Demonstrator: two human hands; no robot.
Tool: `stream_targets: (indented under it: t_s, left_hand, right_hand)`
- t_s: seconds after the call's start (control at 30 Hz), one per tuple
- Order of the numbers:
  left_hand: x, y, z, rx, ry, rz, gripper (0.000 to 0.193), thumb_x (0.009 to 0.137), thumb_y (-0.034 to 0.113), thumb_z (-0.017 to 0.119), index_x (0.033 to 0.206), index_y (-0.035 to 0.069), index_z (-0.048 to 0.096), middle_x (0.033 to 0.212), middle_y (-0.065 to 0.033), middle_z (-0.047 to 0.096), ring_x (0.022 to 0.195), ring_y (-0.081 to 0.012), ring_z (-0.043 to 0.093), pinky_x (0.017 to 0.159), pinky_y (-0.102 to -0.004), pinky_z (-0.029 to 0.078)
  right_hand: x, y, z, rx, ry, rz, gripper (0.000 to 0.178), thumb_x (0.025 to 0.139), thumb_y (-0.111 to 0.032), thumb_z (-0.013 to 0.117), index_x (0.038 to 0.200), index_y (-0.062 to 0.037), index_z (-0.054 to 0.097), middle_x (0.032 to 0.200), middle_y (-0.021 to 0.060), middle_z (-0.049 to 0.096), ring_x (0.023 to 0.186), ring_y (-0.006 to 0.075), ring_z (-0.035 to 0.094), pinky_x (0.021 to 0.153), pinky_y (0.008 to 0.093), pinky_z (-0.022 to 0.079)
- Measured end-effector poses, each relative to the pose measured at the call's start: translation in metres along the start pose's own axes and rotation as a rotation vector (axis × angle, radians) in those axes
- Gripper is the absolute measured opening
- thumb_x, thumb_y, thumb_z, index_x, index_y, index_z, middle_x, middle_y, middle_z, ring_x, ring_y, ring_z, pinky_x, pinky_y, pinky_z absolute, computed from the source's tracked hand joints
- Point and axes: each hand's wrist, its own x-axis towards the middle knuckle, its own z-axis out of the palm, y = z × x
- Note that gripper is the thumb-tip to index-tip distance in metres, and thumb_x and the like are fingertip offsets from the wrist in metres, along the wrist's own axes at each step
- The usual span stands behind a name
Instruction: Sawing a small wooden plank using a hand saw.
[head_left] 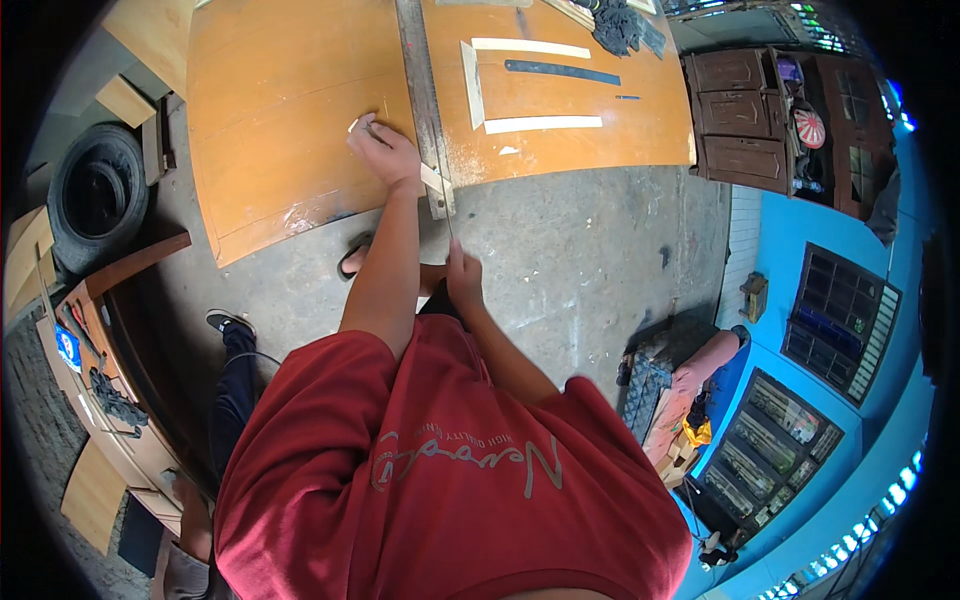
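Note:
My left hand (388,155) is closed over a pale wood strip (437,181) at the near edge of the orange-brown tabletop (300,120). The strip runs out from under my palm and across a dark wooden bar (420,85) that lies along the top. Below the edge, my right hand (463,279) is wrapped round the lower end of a thin-bladed saw (447,205). Its blade points away from me and meets the strip near its right end. The saw's grip is hidden by my fingers. Pale sawdust (461,165) lies beside the cut.
Pale strips (545,124), a dark ruler (562,71) and a blue pencil (627,97) lie on the right half. Dark cloth (617,27) sits at the far edge. A tire (97,190) stands left, a wooden cabinet (738,115) right. Another person's leg (233,370) shows lower left.

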Motion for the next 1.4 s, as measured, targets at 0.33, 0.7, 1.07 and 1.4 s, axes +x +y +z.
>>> stream_targets:
  t_s: [0.33,0.7,1.07,1.4]
  left_hand:
    - [0.002,-0.004,0.007,-0.051,0.0,-0.002,0.021,0.099,0.007,0.048,0.113,-0.003,0.059,0.114,-0.0238,0.056,0.11,-0.0409,0.053,0.097,-0.0485,0.043]
    - [0.0,-0.004,0.001,-0.015,-0.023,0.023,0.021,0.097,0.008,0.049,0.111,-0.004,0.059,0.111,-0.0243,0.058,0.108,-0.0407,0.054,0.096,-0.0487,0.042]
    - [0.001,-0.001,0.006,-0.041,0.008,0.033,0.023,0.099,0.009,0.046,0.112,-0.004,0.059,0.111,-0.0252,0.057,0.108,-0.0425,0.053,0.097,-0.0492,0.042]
    - [-0.007,-0.007,-0.001,-0.023,-0.028,-0.019,0.022,0.099,0.01,0.048,0.113,-0.004,0.059,0.109,-0.0248,0.058,0.108,-0.0426,0.054,0.097,-0.0494,0.042]
  right_hand:
    - [-0.04,0.036,-0.018,0.056,-0.086,0.102,0.059,0.109,-0.037,0.048,0.063,-0.0003,0.045,0.059,-0.0002,0.041,0.059,0.0107,0.038,0.053,0.0352,0.033]
    - [0.009,-0.009,0.007,0.098,-0.006,0.102,0.067,0.11,-0.045,0.043,0.056,-0.0041,0.049,0.051,0.0002,0.043,0.051,0.011,0.041,0.051,0.0326,0.032]
    - [0.047,-0.041,0.013,0.205,-0.083,0.241,0.068,0.108,-0.047,0.046,0.06,-0.0002,0.056,0.053,0.0027,0.05,0.053,0.0122,0.048,0.051,0.0333,0.037]
    - [-0.056,0.025,-0.012,0.132,-0.006,0.199,0.06,0.11,-0.043,0.046,0.061,-0.0078,0.052,0.051,-0.0009,0.044,0.045,0.0093,0.044,0.044,0.0285,0.033]
